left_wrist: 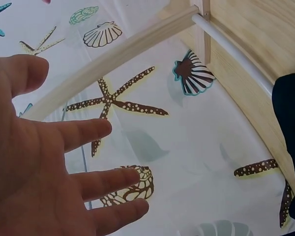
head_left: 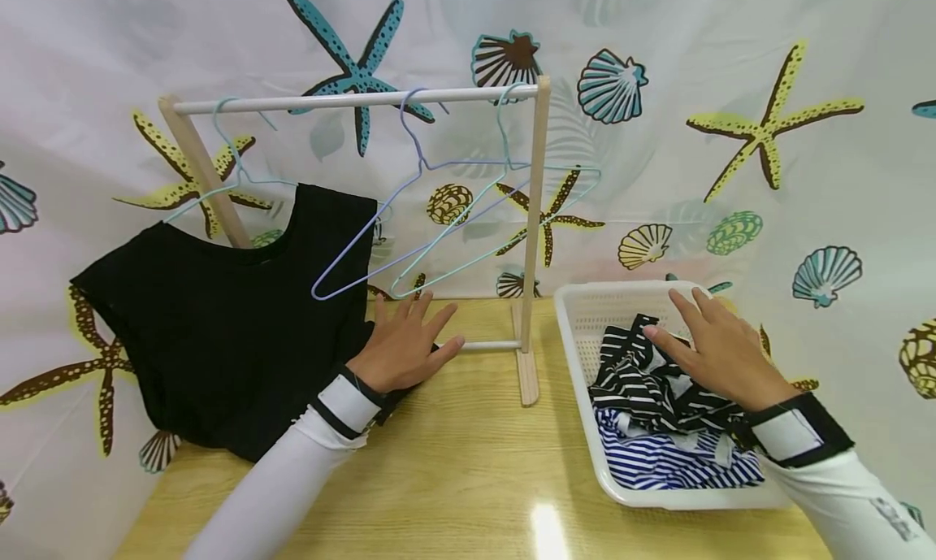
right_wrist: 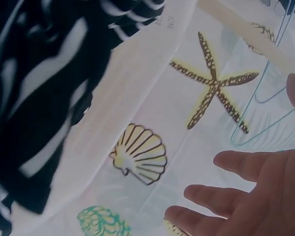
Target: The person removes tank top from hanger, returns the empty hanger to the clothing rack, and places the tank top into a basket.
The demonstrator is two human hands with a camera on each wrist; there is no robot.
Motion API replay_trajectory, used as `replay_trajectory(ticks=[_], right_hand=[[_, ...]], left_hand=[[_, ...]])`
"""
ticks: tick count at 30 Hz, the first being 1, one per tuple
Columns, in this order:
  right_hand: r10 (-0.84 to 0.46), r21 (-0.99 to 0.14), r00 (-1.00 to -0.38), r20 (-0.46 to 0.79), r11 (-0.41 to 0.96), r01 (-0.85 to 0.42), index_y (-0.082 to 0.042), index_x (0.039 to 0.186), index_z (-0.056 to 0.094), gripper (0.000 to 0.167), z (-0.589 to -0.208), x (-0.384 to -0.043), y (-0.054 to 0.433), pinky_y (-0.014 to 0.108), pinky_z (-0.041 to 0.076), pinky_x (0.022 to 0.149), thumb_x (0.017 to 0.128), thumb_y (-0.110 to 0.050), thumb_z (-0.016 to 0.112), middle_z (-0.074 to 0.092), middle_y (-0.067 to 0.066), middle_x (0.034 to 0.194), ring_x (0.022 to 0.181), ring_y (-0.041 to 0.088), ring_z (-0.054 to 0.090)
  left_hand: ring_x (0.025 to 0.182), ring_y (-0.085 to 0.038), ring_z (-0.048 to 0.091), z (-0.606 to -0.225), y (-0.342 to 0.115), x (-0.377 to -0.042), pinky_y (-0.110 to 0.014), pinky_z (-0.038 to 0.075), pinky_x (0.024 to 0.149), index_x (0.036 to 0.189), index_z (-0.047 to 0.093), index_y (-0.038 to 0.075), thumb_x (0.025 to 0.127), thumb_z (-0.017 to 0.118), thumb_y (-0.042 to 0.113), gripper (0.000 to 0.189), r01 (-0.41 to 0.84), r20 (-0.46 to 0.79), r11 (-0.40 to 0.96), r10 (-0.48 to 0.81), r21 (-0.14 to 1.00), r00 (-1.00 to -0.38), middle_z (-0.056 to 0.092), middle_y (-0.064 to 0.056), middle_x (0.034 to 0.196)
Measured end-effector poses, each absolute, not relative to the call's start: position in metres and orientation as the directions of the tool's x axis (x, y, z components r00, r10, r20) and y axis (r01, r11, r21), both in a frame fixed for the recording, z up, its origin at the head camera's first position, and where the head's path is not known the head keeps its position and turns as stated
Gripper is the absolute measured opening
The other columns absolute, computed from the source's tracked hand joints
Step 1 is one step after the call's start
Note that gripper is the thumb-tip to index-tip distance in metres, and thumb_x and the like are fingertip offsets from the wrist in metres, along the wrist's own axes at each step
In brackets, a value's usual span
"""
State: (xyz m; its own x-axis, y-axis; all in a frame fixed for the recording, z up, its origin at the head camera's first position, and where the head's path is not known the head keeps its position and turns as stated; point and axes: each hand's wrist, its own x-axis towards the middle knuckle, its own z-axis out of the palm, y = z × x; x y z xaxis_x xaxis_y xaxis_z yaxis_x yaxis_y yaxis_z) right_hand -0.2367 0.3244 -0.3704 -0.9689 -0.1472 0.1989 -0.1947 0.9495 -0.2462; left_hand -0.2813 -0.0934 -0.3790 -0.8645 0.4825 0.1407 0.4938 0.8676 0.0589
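In the head view my left hand (head_left: 405, 345) hovers with fingers spread beside the black top (head_left: 241, 324), below the empty hangers. That top hangs from a teal hanger (head_left: 237, 166) at the rack's left end. Over the white basket (head_left: 578, 357) my right hand (head_left: 720, 349) is held with its fingers straight, gripping nothing. Inside the basket lie a black-and-white striped garment (head_left: 632, 381) and a blue-and-white striped one (head_left: 658, 458). Both wrist views show spread fingers: the left hand (left_wrist: 54, 162) near a wooden post, the right hand (right_wrist: 255, 191) beside the basket wall.
A wooden rack with a white rail (head_left: 329, 101) stands at the back of the wooden table (head_left: 453, 462). A purple hanger (head_left: 420, 166) and a mint hanger (head_left: 504, 166) hang bare near its right post (head_left: 535, 219). Behind is a sea-patterned cloth (head_left: 687, 56).
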Motion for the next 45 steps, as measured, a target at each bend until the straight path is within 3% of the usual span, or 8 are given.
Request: replay_trajectory(ticks=[6, 14, 22, 45], right_hand=[[-0.165, -0.267, -0.976, 0.142, 0.943, -0.198, -0.001, 0.151, 0.024, 0.084, -0.365, -0.241, 0.31, 0.075, 0.013, 0.097, 0.095, -0.059, 0.046, 0.017, 0.034, 0.152, 0.137, 0.055, 0.016], [-0.197, -0.265, -0.968, 0.152, 0.936, -0.232, -0.001, 0.151, 0.026, 0.084, -0.367, -0.245, 0.292, 0.077, 0.012, 0.095, 0.094, -0.06, 0.047, 0.016, 0.032, 0.153, 0.136, 0.056, 0.018], [-0.231, -0.27, -0.962, 0.146, 0.926, -0.264, -0.003, 0.15, 0.028, 0.083, -0.366, -0.246, 0.273, 0.077, 0.012, 0.096, 0.093, -0.059, 0.048, 0.021, 0.033, 0.151, 0.135, 0.056, 0.019], [-0.287, -0.238, -0.941, 0.177, 0.916, -0.324, -0.005, 0.149, 0.033, 0.081, -0.373, -0.253, 0.238, 0.076, 0.018, 0.094, 0.092, -0.061, 0.049, 0.028, 0.03, 0.15, 0.133, 0.054, 0.027]], left_hand=[[0.138, -0.042, 0.029, -0.38, -0.105, -0.28, -0.074, 0.004, 0.102, 0.148, 0.04, 0.022, 0.098, 0.034, 0.058, 0.062, 0.453, 0.131, 0.883, 0.439, 0.119, -0.889, 0.03, -0.018, 0.153], [0.144, -0.042, 0.013, -0.38, -0.12, -0.275, -0.074, -0.002, 0.102, 0.147, 0.042, 0.023, 0.097, 0.036, 0.06, 0.063, 0.401, 0.143, 0.904, 0.382, 0.146, -0.913, 0.035, -0.017, 0.15], [0.143, -0.043, 0.014, -0.381, -0.141, -0.273, -0.074, -0.001, 0.102, 0.148, 0.04, 0.022, 0.097, 0.038, 0.059, 0.063, 0.366, 0.169, 0.923, 0.344, 0.123, -0.924, 0.027, -0.019, 0.154], [0.14, -0.046, 0.022, -0.383, -0.171, -0.263, -0.075, 0.003, 0.101, 0.145, 0.046, 0.021, 0.096, 0.042, 0.058, 0.061, 0.318, 0.259, 0.938, 0.276, 0.14, -0.926, 0.035, -0.021, 0.149]])
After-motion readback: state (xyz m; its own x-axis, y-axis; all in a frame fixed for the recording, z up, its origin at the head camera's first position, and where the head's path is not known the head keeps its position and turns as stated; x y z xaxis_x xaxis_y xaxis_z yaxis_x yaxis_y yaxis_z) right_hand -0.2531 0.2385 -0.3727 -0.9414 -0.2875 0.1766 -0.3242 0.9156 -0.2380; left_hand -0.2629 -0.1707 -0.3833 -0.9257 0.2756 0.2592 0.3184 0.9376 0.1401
